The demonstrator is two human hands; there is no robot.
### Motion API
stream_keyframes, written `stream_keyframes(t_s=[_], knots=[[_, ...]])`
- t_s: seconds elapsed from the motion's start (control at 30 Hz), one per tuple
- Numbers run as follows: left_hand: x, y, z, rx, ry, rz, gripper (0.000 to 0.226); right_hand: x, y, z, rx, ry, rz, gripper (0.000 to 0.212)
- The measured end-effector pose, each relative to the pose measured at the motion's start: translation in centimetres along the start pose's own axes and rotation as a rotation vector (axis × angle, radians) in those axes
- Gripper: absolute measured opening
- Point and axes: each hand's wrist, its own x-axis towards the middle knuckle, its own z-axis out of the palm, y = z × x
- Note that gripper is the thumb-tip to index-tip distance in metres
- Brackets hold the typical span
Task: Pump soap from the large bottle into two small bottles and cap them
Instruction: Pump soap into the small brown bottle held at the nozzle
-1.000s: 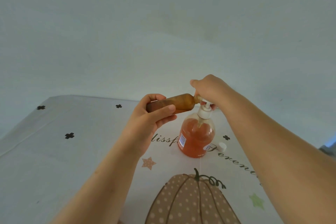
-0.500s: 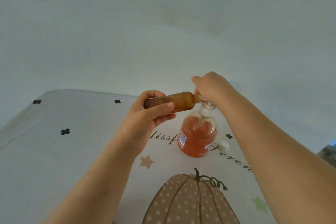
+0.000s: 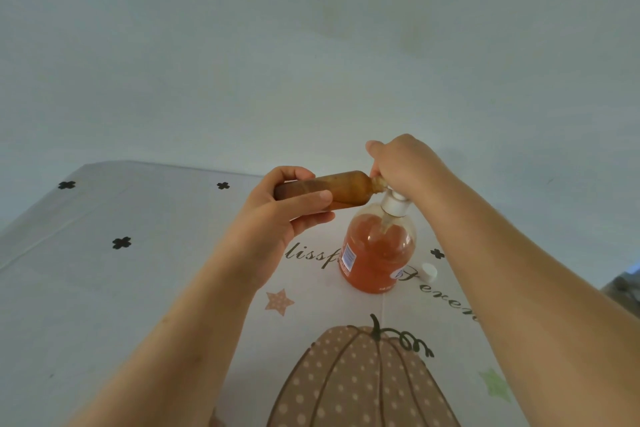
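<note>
Surface (image 3: 138, 288) bore large bottle (image 3: 377, 253). Left hand (image 3: 277, 215) gripped small bottle (image 3: 339, 189); right hand (image 3: 405, 163) clenched pump (image 3: 394, 206). Slow strokes seemed wise, mouth on spout.

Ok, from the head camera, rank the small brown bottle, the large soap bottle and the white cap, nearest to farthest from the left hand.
1. Small brown bottle: gripped by the left hand, lying sideways.
2. Large soap bottle: upright on the tablecloth, just right of that hand.
3. White cap: on the cloth, beyond that bottle's right side.
</note>
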Motion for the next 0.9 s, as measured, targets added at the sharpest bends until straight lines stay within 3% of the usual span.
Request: stream_keyframes(t_s=[0.27,0.53,0.7,0.9], knots=[[-0.5,0.4,0.6,-0.017,-0.014,0.032,0.041,-0.9,-1.0,-1.9,-0.082,0.015,0.051,0.048],[-0.5,0.3,0.5,-0.025,-0.012,0.029,0.042,-0.8,-1.1,-1.7,-0.05,-0.002,0.051,0.045],[-0.2,0.0,0.2,-0.035,-0.002,0.009,0.043,-0.2,-0.9,-0.9,-0.096,-0.011,0.029,0.018],[0.4,-0.3,-0.1,-0.017,0.012,-0.004,0.04,0.5,-0.2,-0.1,-0.202,0.017,-0.056,0.015]])
